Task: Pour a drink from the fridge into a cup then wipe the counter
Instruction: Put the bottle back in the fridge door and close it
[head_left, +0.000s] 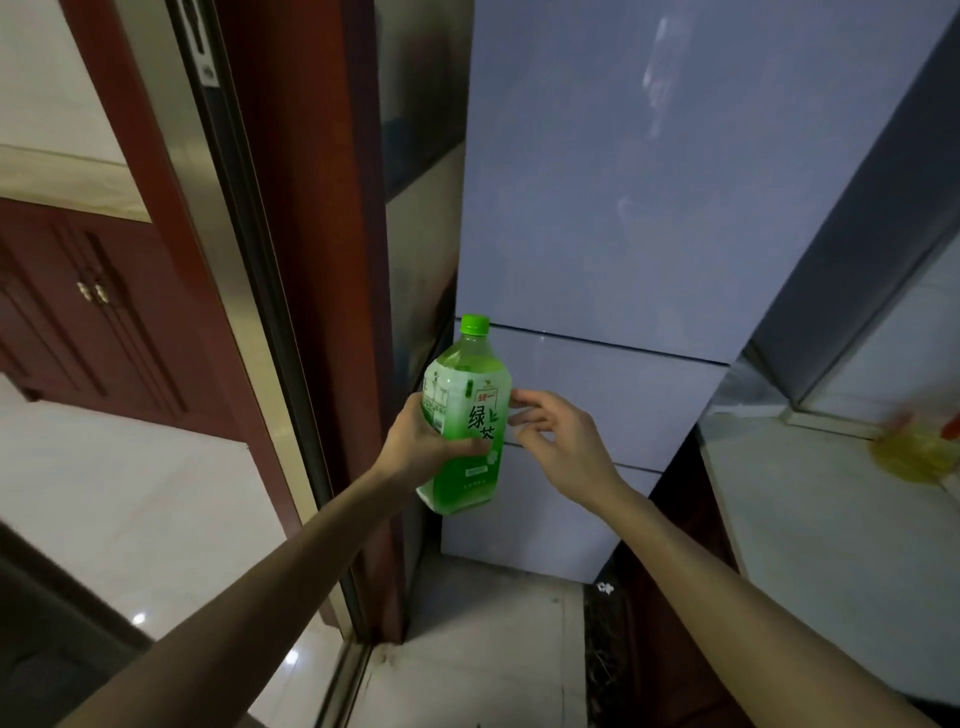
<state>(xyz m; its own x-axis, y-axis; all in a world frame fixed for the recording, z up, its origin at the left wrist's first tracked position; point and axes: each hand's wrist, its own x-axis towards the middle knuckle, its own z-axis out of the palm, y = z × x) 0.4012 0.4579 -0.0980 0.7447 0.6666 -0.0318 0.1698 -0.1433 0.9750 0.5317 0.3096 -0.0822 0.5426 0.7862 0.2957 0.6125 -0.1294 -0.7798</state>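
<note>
A green tea bottle (467, 415) with a green cap and a white-green label is upright in front of the fridge (649, 208). My left hand (421, 441) grips its lower body from the left. My right hand (556, 441) is just right of the bottle with fingers spread, fingertips touching or almost touching the label. The pale blue fridge has all its doors shut. No cup or cloth is in view.
A white counter (810, 514) runs along the right, with a blurred yellow object (914, 452) near its far corner. A dark red door frame (311, 260) with a metal sliding track stands left of the fridge. Pale floor tiles (488, 649) lie below.
</note>
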